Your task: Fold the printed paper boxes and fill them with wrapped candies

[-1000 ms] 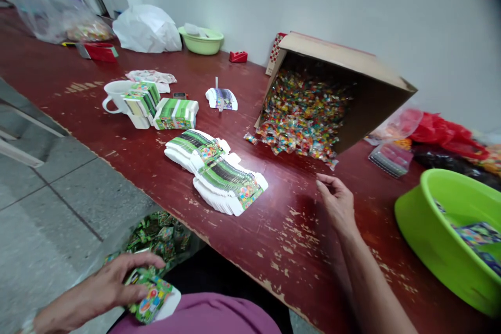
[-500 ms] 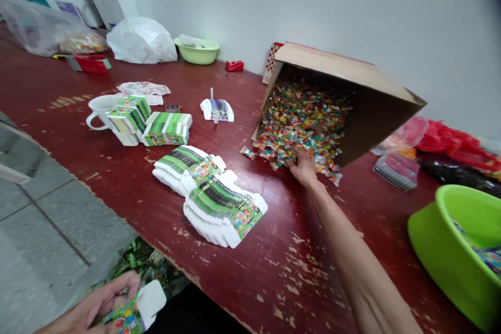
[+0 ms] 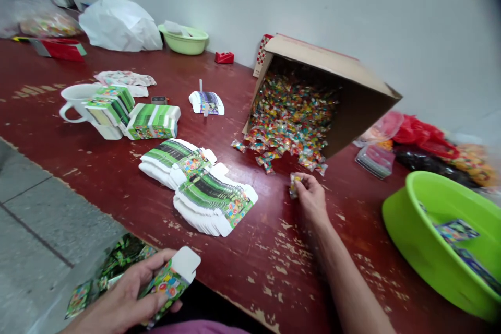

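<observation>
The left hand (image 3: 129, 287) has its fingers curled around one small box (image 3: 168, 287), thumb against the printed front, white flap standing up past the fingertips. The right hand (image 3: 311, 198) pinches one wrapped candy (image 3: 293, 188) between thumb and fingers; whether more sit behind them, I cannot tell.

The step in hand looks like gathering candy with a box held ready. A move of that candy to the box would call for a firm pinch, a steady left grip and a flap clear of the mouth.

Counting outward: beyond the right fingertips lies one carton (image 3: 313, 55) on its side, spilling a candy heap (image 3: 289, 130) too dense to count. Between the two hands' fingers and farther out are two fanned stacks of flat boxes, the nearer stack (image 3: 213, 201) and the farther stack (image 3: 172, 162). Past those, beyond the left fingers, stand one mug (image 3: 74, 99) and two bundles of green boxes (image 3: 154, 121). Right of the right fingers sits one green tub (image 3: 415, 240).
</observation>
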Demonstrator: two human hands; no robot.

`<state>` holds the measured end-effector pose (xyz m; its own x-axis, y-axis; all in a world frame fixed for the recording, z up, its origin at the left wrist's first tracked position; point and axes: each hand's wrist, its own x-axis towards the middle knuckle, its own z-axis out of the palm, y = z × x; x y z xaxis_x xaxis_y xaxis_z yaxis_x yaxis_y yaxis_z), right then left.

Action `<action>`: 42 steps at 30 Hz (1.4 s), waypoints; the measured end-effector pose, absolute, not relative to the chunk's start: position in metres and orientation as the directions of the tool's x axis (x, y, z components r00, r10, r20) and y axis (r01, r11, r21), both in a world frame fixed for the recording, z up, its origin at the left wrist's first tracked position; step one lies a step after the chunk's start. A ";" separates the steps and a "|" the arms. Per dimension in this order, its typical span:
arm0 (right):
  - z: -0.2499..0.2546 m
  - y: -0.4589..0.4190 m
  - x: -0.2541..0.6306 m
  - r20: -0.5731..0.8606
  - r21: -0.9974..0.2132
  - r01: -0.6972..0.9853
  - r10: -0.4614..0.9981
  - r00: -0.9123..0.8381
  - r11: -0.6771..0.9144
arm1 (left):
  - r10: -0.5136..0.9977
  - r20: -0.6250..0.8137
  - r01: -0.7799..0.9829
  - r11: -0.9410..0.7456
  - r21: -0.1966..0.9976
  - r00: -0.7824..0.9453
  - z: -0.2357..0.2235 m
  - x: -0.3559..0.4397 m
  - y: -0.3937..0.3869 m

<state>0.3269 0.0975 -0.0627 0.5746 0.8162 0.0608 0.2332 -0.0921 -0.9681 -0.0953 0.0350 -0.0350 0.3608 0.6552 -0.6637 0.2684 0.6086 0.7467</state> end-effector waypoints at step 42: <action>-0.012 -0.046 0.198 -0.165 -0.928 -0.367 0.812 0.559 0.064 | 0.793 -0.269 -0.010 0.327 0.945 0.546 -0.004 0.027 0.011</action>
